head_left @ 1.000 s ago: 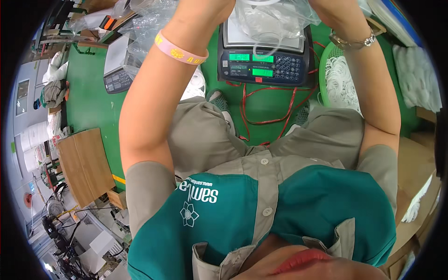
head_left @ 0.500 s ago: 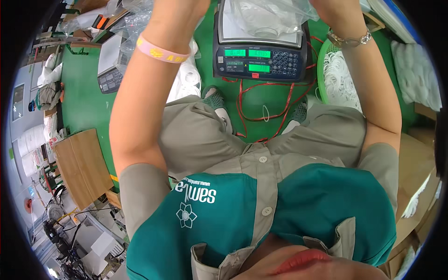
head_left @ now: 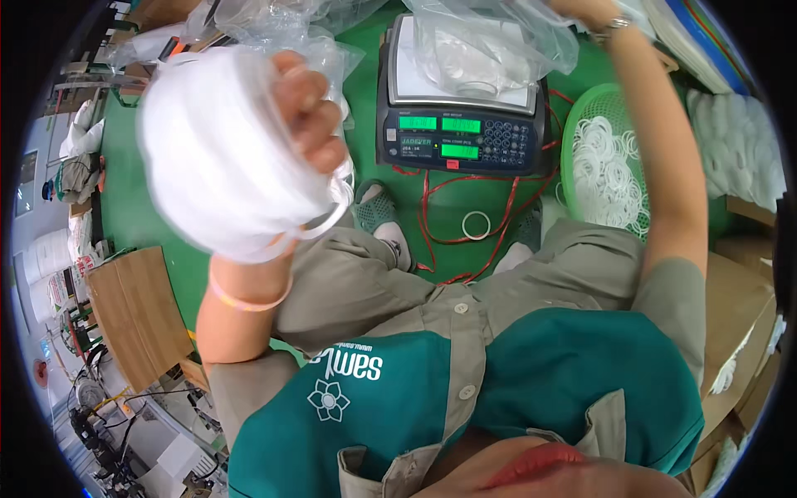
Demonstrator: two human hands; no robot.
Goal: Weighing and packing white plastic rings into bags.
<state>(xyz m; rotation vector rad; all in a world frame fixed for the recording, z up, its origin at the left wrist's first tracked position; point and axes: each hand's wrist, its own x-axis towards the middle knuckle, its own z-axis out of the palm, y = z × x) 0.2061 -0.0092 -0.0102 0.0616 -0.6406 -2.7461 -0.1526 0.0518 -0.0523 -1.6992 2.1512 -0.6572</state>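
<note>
My left hand [head_left: 311,116] is raised at the left with its fingers curled round a thick bundle of white rings [head_left: 216,149]. Motion blurs the bundle, and one ring [head_left: 332,217] droops from its lower end. At the top edge, partly cut off, my right hand [head_left: 585,10] grips the edge of a clear plastic bag [head_left: 548,41]. White rings show through the bag, which rests on the pan of a dark digital scale [head_left: 465,141] with green lit displays.
Right of the scale stands a green mesh basket [head_left: 569,158] of loose white rings. A red cord [head_left: 425,207] and a single white ring [head_left: 465,226] lie on the green floor by my feet. More clear plastic [head_left: 274,17] is heaped at the upper left.
My left hand has come off the top edge, down and toward me, and now holds a bundle of white rings. My right hand has shifted slightly up, still at the bag.
</note>
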